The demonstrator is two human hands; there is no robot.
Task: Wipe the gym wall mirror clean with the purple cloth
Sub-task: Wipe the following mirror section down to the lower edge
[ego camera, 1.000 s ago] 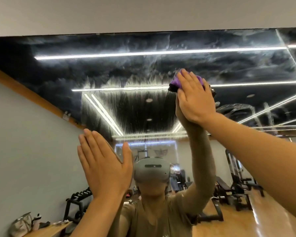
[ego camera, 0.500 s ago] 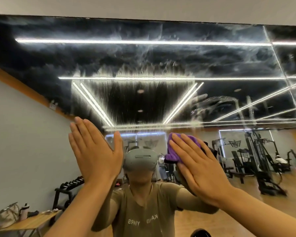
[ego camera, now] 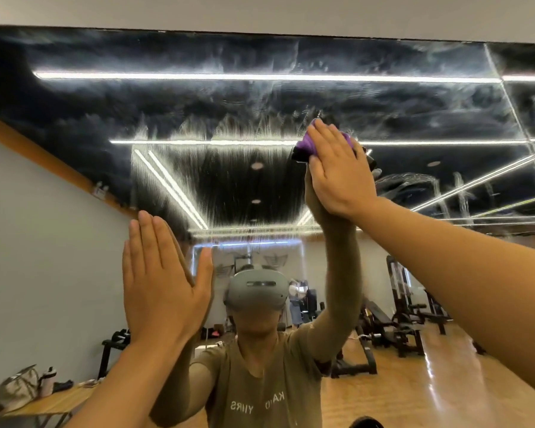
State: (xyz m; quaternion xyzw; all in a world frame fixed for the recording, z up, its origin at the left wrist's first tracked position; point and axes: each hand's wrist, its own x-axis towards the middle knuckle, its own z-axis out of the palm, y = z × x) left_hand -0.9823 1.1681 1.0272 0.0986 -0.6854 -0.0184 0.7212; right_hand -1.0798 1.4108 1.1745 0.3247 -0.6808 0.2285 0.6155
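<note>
The right hand (ego camera: 337, 171) pressed the purple cloth (ego camera: 306, 146) flat-fingered against the gym wall mirror (ego camera: 198, 106) at about one o'clock — high, where smears remained; the left hand (ego camera: 164, 282), fingers straight and holding nothing, braced at seven o'clock, probably for balance.

Cloth (ego camera: 307, 145) between right hand (ego camera: 337, 174) and mirror (ego camera: 260, 103), left hand (ego camera: 161, 285) lower left.

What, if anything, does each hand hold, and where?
Right hand presses the bunched purple cloth flat under its fingers against the mirror; left hand holds nothing.
</note>
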